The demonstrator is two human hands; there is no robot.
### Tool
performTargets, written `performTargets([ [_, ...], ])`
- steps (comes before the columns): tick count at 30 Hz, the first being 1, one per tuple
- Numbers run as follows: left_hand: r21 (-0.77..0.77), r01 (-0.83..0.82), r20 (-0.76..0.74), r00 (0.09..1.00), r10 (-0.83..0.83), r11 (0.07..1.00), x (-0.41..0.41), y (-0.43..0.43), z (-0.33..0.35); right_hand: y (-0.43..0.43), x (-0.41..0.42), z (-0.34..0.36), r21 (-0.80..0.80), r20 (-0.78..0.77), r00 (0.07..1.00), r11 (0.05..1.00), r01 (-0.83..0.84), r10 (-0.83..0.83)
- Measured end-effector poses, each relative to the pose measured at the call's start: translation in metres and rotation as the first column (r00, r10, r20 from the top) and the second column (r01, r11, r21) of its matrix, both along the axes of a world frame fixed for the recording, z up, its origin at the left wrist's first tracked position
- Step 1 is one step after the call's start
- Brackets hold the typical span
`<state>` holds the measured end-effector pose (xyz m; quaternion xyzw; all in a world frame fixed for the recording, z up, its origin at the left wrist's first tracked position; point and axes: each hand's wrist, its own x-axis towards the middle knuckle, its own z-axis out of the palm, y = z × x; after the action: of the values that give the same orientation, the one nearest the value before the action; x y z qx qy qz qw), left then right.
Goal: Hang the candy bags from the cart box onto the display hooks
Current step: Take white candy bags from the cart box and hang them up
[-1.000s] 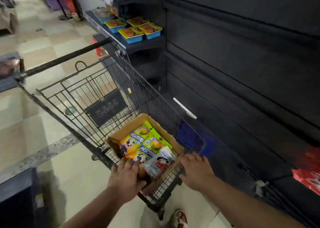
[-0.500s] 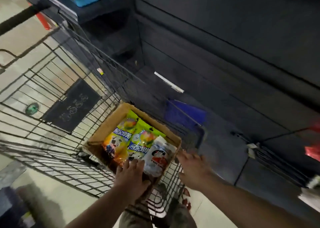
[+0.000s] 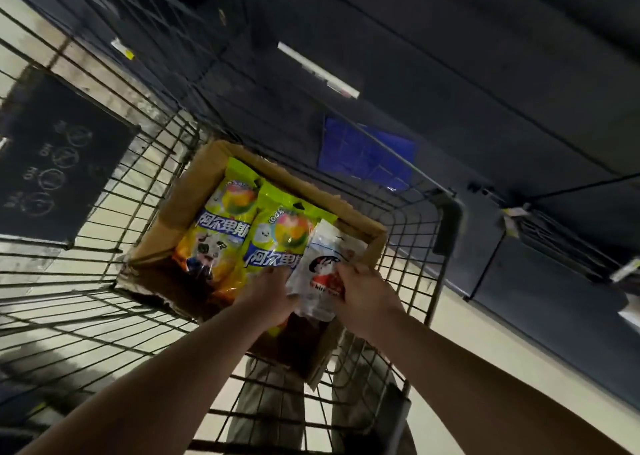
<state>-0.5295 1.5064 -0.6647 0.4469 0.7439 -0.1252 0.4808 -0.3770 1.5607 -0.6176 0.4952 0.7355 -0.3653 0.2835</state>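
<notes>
- A white candy bag (image 3: 323, 274) leans at the right end of the cardboard box (image 3: 207, 163), its near end hidden by fingers.
- The right hand (image 3: 367, 295) pinches its right edge; the left hand (image 3: 268, 293) touches its left edge, grip unclear.
- Two green-yellow candy bags (image 3: 242, 219) lie just left of it.
- The box sits in the wire cart (image 3: 412, 233); its near wall is shadowed.
- Dark shelving (image 3: 450, 56) stands beyond, hooks indistinct.

Both hands (image 3: 367, 293) grip a white candy bag (image 3: 323, 271) over the cart box (image 3: 349, 212).
</notes>
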Motion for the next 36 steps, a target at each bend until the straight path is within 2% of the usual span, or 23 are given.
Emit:
performTargets([
  [5, -0.036, -0.179, 0.1, 0.978, 0.182, 0.983, 0.013, 0.007, -0.04, 0.001, -0.006, -0.025, -0.02, -0.017, 0.997, 0.997, 0.072, -0.072],
  [12, -0.052, -0.377, 0.075, 0.922, 0.381, 0.925, 0.024, 0.011, -0.076, 0.001, -0.001, -0.04, -0.009, -0.026, 0.995, 0.996, 0.093, -0.093],
  [19, -0.052, -0.374, 0.046, 0.925, 0.376, 0.926, 0.026, 0.004, -0.09, 0.003, 0.0, -0.042, 0.002, -0.043, 0.994, 0.995, 0.102, -0.101],
  [22, -0.007, -0.504, 0.117, 0.857, 0.501, 0.864, 0.03, 0.005, -0.086, 0.003, 0.0, -0.044, 0.011, -0.058, 0.993, 0.994, 0.106, -0.105],
  [25, -0.052, -0.581, 0.185, 0.794, 0.58, 0.812, 0.031, 0.004, -0.076, 0.002, -0.003, -0.044, 0.012, -0.065, 0.991, 0.993, 0.114, -0.113],
  [28, -0.115, -0.664, 0.314, 0.682, 0.661, 0.739, 0.022, -0.002, -0.069, 0.001, -0.006, -0.044, 0.006, -0.079, 0.988, 0.991, 0.136, -0.135],
  [31, -0.165, -0.669, 0.426, 0.614, 0.664, 0.725, 0.003, -0.011, -0.06, -0.001, -0.008, -0.046, -0.024, -0.098, 0.98, 0.985, 0.173, -0.175],
  [34, -0.232, -0.688, 0.535, 0.5, 0.681, 0.688, -0.016, -0.021, -0.054, -0.007, -0.012, -0.049, -0.06, -0.13, 0.946, 0.955, 0.291, -0.296],
  [36, -0.277, -0.703, 0.588, 0.416, 0.694, 0.656, -0.026, -0.023, -0.042, -0.009, -0.017, -0.048, -0.11, -0.178, 0.88, 0.897, 0.428, -0.441],
])
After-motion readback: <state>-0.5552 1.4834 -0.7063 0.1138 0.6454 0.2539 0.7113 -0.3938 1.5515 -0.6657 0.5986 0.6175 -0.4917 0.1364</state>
